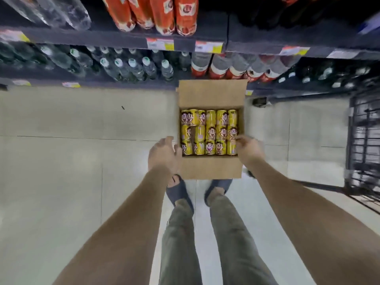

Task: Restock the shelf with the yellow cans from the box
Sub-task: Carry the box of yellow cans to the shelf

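An open cardboard box [211,167] stands on the floor in front of my feet, its flaps folded out. Inside lie several yellow cans [209,131] with a cartoon face, packed in rows. My left hand [163,156] hovers at the box's left edge with fingers spread, holding nothing. My right hand [249,149] is at the box's right edge, its curled fingertips touching the near-right can [232,148]; a firm grip is not visible. The shelf [123,39] runs across the top of the view.
The shelf holds clear water bottles [131,66], orange bottles [162,15] and red-labelled bottles [230,68]. A black wire cart [364,145] stands at the right. The pale tiled floor [72,161] lies to the left.
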{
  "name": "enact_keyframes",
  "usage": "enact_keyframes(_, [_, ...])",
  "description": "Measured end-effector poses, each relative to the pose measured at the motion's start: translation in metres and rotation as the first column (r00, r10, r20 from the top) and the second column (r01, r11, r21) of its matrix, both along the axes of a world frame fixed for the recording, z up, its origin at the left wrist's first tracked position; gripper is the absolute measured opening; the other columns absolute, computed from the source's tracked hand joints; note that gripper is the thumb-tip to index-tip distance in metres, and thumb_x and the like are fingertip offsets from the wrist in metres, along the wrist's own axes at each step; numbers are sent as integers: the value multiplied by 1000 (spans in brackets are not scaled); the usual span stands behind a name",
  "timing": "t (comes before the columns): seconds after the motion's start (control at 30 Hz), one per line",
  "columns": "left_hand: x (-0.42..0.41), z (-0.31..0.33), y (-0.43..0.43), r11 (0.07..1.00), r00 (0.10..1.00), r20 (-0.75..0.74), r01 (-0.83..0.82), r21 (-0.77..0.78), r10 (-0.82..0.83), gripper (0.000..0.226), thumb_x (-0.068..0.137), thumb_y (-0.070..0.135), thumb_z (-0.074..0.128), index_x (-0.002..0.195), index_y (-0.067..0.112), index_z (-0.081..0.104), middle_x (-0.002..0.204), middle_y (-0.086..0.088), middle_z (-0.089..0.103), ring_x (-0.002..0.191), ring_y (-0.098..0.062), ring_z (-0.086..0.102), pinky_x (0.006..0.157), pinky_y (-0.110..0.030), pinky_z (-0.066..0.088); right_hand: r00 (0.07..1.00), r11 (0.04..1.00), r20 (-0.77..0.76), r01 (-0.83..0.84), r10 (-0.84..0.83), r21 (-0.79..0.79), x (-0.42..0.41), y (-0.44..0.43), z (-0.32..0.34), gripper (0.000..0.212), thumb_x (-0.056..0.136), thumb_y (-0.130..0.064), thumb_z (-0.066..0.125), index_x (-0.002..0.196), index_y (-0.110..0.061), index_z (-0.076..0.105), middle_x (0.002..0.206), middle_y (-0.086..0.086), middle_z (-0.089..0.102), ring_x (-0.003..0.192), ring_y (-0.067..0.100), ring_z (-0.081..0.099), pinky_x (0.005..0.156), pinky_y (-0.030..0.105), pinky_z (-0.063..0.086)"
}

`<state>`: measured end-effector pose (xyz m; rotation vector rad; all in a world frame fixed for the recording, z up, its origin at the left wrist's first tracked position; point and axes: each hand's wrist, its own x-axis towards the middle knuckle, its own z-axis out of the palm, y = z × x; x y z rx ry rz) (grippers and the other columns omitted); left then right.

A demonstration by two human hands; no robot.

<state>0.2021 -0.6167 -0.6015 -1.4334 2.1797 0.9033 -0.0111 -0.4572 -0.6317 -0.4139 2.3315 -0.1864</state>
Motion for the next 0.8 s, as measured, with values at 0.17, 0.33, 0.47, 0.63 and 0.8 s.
enact_keyframes(0.17, [-24,-127,-22,1000,1000,23,9,-11,-9,48,105,28,45,149,10,46,143,-15,57,129,-36,52,106,-41,39,993,993,-30,114,-115,-30,-42,-6,-121,37,97,-23,50,132,-24,60,119,10,70,105,34,65,90,42,55])
enact_keyframes(0.33, [-47,-252,-42,999,998,58,22,-28,-20,52,109,37,36,155,13,37,151,-15,51,134,-39,47,108,-46,37,990,996,-117,-71,77,53,-92,-1,-236,29,97,-29,46,124,-20,53,111,13,63,92,34,57,71,35,44])
enact_keyframes(0.47, [-65,-329,-48,997,995,55,-77,-24,78,63,107,44,39,161,16,24,156,-14,46,136,-40,46,108,-50,41,979,998,-200,-12,24,58,-128,7,-303,64,96,-32,55,152,-17,30,147,12,43,124,38,52,92,47,49])
enact_keyframes(0.63, [-68,-393,-42,993,987,137,-73,-94,86,75,104,37,47,165,22,6,151,-14,50,132,-43,48,106,-53,41,995,998,-94,31,-25,60,-129,26,-354,62,96,-21,49,150,-29,19,112,17,67,97,42,63,80,46,53])
enact_keyframes(0.8, [-62,-410,-27,946,946,-26,-323,-22,322,61,106,29,46,162,31,20,129,-22,66,115,-49,60,93,-51,49,994,995,-60,96,-97,-5,-119,48,-369,68,100,-26,47,150,-48,6,110,16,69,94,44,64,86,53,54])
